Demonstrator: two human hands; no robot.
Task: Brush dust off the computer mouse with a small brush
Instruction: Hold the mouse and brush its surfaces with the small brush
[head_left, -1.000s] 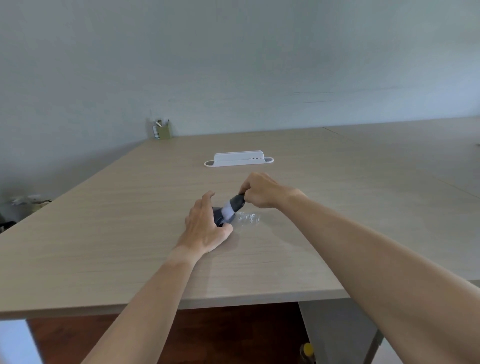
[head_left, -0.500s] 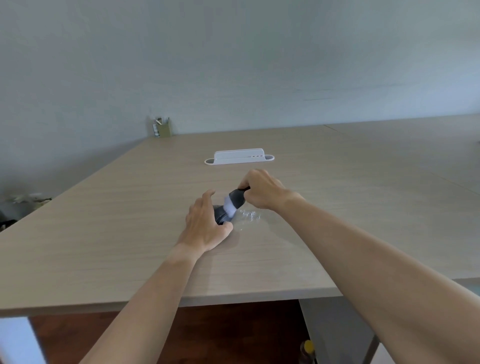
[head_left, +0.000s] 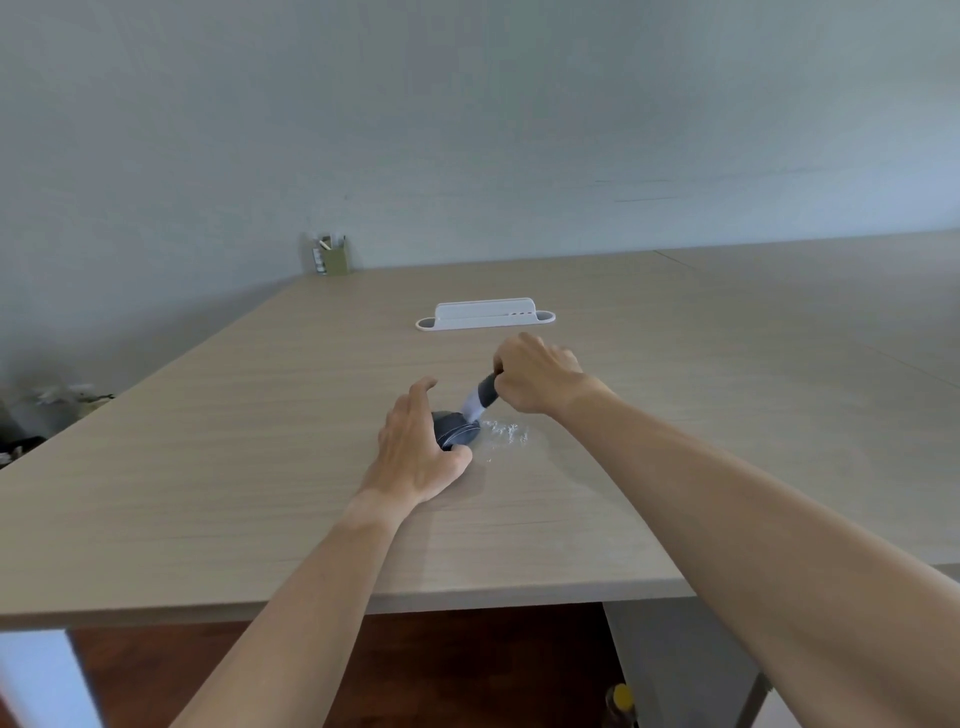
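Observation:
A dark grey computer mouse (head_left: 453, 430) lies on the wooden table (head_left: 208, 467), partly covered by my left hand (head_left: 415, 447), which grips it from the left with fingers and thumb around it. My right hand (head_left: 537, 376) is closed on the dark handle of a small brush (head_left: 480, 397). The brush slants down to the left, and its white bristles touch the mouse's far right edge. Whitish dust specks (head_left: 504, 434) lie on the table just right of the mouse.
A white plastic stand (head_left: 485, 316) sits on the table behind the hands. An olive pen holder (head_left: 332, 255) stands at the far corner by the wall. The table's front edge (head_left: 363, 603) runs below my forearms.
My right hand and the brush have shifted slightly up and away in a short stroke over the mouse. The left hand stays on the mouse.

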